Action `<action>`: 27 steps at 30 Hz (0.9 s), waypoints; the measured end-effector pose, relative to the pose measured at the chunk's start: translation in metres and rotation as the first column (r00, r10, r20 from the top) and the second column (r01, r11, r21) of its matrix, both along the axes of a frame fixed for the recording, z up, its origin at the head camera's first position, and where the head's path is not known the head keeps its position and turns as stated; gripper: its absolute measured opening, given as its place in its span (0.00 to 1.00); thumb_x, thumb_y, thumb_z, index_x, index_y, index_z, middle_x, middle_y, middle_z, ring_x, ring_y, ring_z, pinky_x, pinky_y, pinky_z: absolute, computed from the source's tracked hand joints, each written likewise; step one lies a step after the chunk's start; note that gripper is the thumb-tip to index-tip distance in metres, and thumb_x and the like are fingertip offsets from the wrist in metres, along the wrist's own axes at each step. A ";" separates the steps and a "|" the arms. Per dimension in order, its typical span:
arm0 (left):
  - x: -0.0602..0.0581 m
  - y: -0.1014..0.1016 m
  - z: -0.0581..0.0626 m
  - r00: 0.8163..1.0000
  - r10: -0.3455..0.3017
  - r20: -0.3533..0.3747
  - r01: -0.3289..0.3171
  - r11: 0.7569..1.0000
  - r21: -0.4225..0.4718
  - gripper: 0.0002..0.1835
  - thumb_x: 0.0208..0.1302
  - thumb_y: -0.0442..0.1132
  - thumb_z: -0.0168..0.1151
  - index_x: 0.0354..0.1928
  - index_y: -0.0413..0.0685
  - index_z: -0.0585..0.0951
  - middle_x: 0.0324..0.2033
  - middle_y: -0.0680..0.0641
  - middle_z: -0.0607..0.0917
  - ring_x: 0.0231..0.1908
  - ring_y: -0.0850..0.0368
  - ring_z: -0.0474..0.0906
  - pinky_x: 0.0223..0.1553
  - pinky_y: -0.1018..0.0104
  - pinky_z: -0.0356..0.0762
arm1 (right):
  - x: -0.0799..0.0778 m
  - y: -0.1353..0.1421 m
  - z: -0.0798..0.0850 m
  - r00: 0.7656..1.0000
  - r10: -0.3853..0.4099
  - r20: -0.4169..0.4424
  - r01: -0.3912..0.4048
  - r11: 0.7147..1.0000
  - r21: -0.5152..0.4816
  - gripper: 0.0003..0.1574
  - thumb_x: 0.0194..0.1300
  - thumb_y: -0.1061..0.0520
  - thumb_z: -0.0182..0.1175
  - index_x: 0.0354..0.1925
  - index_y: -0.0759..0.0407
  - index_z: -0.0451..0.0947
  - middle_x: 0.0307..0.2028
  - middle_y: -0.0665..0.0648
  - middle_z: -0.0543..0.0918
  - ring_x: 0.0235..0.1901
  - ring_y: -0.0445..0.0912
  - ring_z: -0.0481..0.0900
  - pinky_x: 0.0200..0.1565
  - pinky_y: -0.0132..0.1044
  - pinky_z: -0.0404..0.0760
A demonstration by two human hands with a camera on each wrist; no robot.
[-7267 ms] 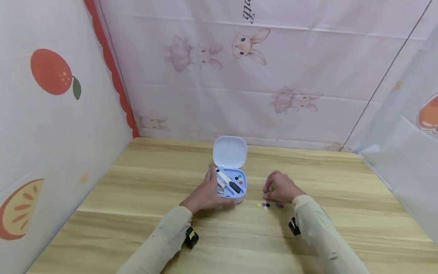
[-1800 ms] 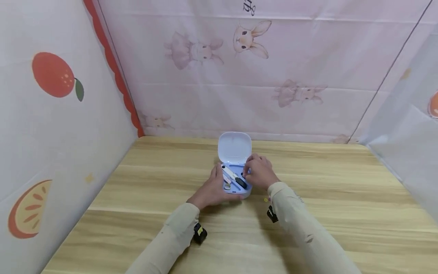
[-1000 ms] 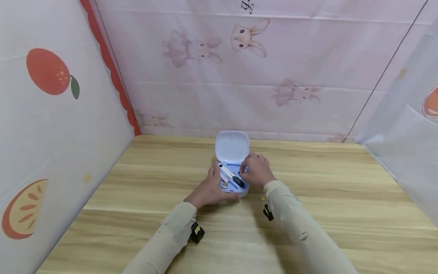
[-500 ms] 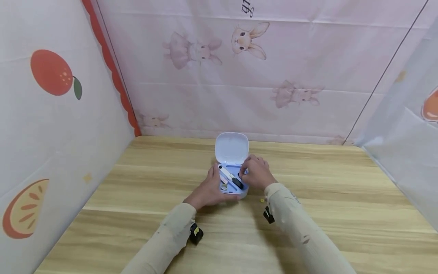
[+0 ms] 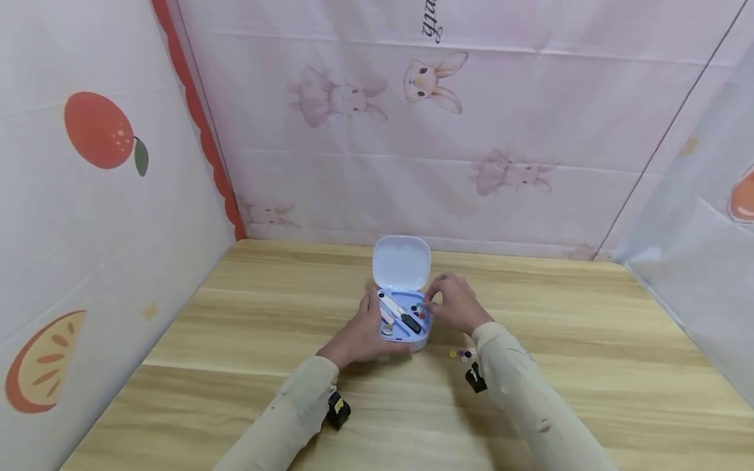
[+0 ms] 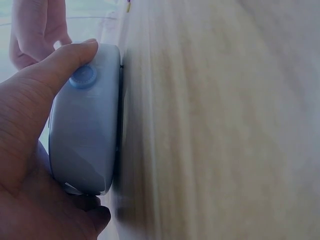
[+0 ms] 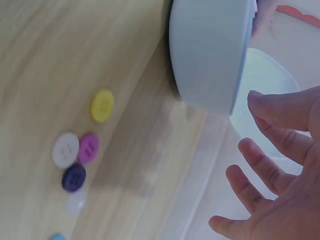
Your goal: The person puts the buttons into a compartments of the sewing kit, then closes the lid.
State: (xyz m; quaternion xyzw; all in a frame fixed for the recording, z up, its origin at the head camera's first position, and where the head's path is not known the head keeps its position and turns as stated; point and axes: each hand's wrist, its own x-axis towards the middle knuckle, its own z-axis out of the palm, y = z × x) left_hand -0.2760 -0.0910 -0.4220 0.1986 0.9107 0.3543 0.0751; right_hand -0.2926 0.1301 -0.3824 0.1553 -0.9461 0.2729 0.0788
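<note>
A pale blue sewing box (image 5: 419, 344) stands on the table with its whitish lid (image 5: 402, 263) up. My left hand (image 5: 359, 335) grips it from the left; in the left wrist view the thumb lies along the front wall by a round blue catch (image 6: 83, 76). Inside are a slim white tool with a black handle (image 5: 410, 323), a small round silvery item (image 5: 387, 330) and several buttons (image 5: 421, 316) in the right compartment. My right hand (image 5: 458, 305) hovers at the box's right edge, thumb and forefinger close together with nothing visible between them, other fingers spread.
Right of the box, loose buttons lie on the wooden table (image 5: 389, 425): a yellow button (image 7: 102, 105), a white button (image 7: 65, 150), a purple button (image 7: 88, 148), a dark button (image 7: 74, 177) and others. My right sleeve (image 5: 530, 386) covers part of this area. A printed curtain (image 5: 330, 176) stands behind.
My right hand went from the table buttons into the box's right compartment, and has now drawn back slightly rightward. An additional dark button shows in there. The left hand keeps its grip.
</note>
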 end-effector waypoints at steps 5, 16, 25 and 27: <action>0.001 0.001 0.000 1.000 0.002 0.007 -0.002 1.000 0.001 0.75 0.48 0.66 0.77 0.80 0.41 0.34 0.77 0.37 0.48 0.65 0.40 0.67 0.64 0.46 0.69 | 0.002 0.011 0.003 1.000 0.001 0.001 -0.001 1.000 0.002 0.04 0.60 0.64 0.70 0.29 0.59 0.85 0.52 0.67 0.81 0.58 0.65 0.74 0.62 0.64 0.68; -0.001 0.004 0.001 0.999 0.028 0.024 -0.028 1.000 -0.009 0.75 0.47 0.67 0.77 0.80 0.43 0.34 0.78 0.38 0.47 0.67 0.39 0.64 0.66 0.44 0.66 | 0.006 0.038 0.003 0.998 0.032 0.054 -0.035 0.998 0.059 0.05 0.58 0.64 0.71 0.27 0.57 0.85 0.42 0.59 0.83 0.52 0.60 0.75 0.57 0.62 0.72; -0.001 0.004 0.001 0.999 0.032 0.025 -0.031 0.999 -0.027 0.76 0.47 0.68 0.76 0.80 0.42 0.33 0.79 0.38 0.44 0.68 0.39 0.64 0.66 0.45 0.66 | 0.014 0.043 0.000 0.979 0.020 0.203 -0.043 0.993 0.109 0.07 0.52 0.61 0.76 0.27 0.53 0.85 0.49 0.60 0.81 0.54 0.61 0.75 0.58 0.65 0.70; -0.002 0.003 0.002 0.999 0.031 0.027 -0.030 0.999 -0.028 0.76 0.47 0.68 0.76 0.80 0.42 0.33 0.79 0.39 0.44 0.67 0.39 0.65 0.66 0.45 0.67 | 0.016 0.043 0.000 0.973 0.012 0.232 -0.042 0.991 0.126 0.09 0.49 0.58 0.78 0.27 0.52 0.85 0.51 0.60 0.80 0.55 0.61 0.75 0.58 0.66 0.69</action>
